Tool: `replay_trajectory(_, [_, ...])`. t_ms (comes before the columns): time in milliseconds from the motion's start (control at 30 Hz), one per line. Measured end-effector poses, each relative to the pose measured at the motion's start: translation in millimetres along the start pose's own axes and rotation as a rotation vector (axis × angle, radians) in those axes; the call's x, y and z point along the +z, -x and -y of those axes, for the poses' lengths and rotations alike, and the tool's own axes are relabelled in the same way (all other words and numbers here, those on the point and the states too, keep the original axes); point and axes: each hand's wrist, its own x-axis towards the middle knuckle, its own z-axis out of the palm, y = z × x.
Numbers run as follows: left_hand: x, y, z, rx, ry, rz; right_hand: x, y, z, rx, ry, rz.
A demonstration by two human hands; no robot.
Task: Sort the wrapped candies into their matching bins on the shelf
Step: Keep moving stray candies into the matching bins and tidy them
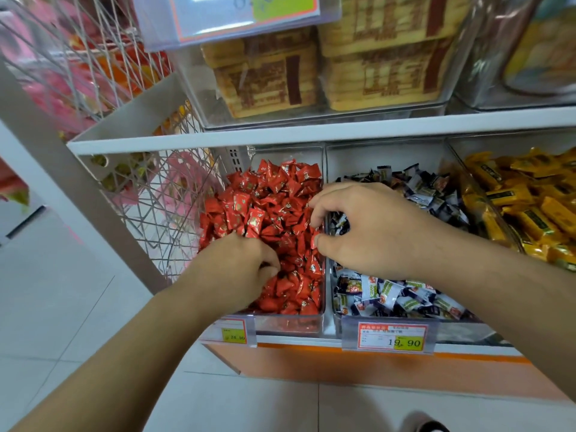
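Head view. Three clear bins sit side by side on the lower shelf (218,140): red candies (274,213) in the left bin (290,325), dark-and-white candies (396,296) in the middle bin (338,319), yellow candies (530,201) at right. Left hand (240,269), knuckles up, is buried in the red heap; fingers curl downward, but whether they pinch a candy cannot be told. Right hand (371,232) hovers across the divider between red and dark bins, fingers curled and spread, thumb apart, nothing visibly held. The candies are judged light, small and crinkly, their foil slippery; best pinched singly by a twisted or crimped wrapper end.
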Motion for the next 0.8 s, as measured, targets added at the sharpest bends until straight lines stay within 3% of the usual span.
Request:
replay_trajectory(400, [-4, -9, -4, -0.13, -0.022, 0.295, 0, 0, 0, -0.025, 0.009, -0.006])
replay_trajectory(800, [-13, -10, 11, -0.085, 0.197, 0.292, 1, -2, -2, -0.039, 0.035, -0.008])
